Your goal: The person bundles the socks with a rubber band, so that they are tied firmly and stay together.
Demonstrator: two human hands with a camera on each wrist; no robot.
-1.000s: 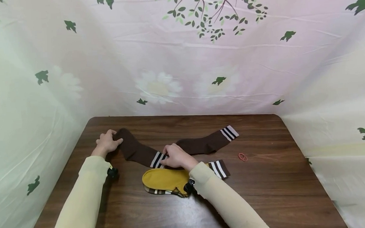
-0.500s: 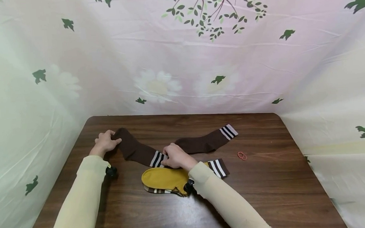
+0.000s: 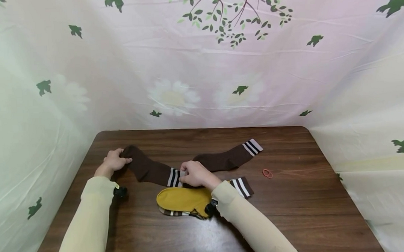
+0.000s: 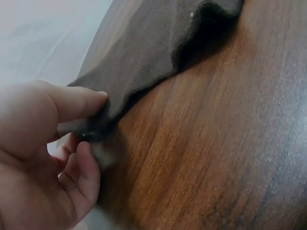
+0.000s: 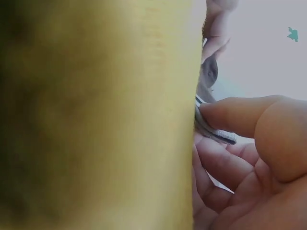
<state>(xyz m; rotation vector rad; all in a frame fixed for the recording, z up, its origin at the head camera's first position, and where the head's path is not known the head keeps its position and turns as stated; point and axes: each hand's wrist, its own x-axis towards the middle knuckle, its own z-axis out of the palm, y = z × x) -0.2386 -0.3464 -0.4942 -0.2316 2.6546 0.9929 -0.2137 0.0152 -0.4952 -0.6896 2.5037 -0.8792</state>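
Observation:
A dark brown sock [image 3: 149,170] with a striped cuff stretches between both hands on the wooden table. My left hand [image 3: 113,160] pinches its toe end; the left wrist view shows the thumb [image 4: 84,101] on top of the brown fabric [image 4: 139,52]. At the other end, my right hand [image 3: 198,174] pinches the striped cuff [image 5: 218,136] between thumb and fingers. A second brown sock [image 3: 223,159] lies behind the right hand. Mustard-yellow socks [image 3: 181,197] lie under the right wrist, with a striped, patterned sock edge [image 3: 178,212] showing beneath. Yellow fabric [image 5: 105,115] fills much of the right wrist view.
Red rubber bands [image 3: 267,173] lie on the table [image 3: 304,211] to the right. A brown-and-white striped cuff [image 3: 242,187] sticks out past the right forearm. Printed white cloth [image 3: 199,73] hangs behind and along both sides.
My left hand has shifted slightly left and nearer, drawing the sock's toe end with it. The right hand stays at the cuff. The head view has tilted a little.

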